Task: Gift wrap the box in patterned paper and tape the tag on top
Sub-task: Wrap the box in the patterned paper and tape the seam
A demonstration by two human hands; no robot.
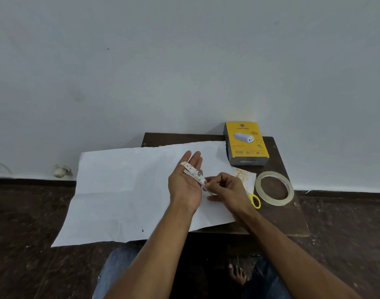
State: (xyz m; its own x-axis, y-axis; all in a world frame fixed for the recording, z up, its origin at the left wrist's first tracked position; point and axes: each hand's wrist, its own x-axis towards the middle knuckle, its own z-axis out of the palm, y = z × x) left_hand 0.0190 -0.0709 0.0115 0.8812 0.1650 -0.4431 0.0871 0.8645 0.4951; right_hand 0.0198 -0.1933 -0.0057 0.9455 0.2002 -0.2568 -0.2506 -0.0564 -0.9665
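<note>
A large sheet of wrapping paper (124, 190) lies white side up over the small dark table (277, 212) and hangs off its left side. My left hand (185, 182) is held palm up with straight fingers, and a narrow patterned paper strip (194, 172) loops around them. My right hand (226, 188) pinches the strip's lower end. The yellow charger box (246, 143) sits at the table's far right. A white tag (247, 180) with gold lettering lies just right of my right hand.
A clear tape roll (274, 188) lies flat at the table's right edge. The yellow handle of scissors (255, 200) pokes out from behind my right wrist. A pale wall stands close behind the table. My knees and a bare foot (237, 274) are below.
</note>
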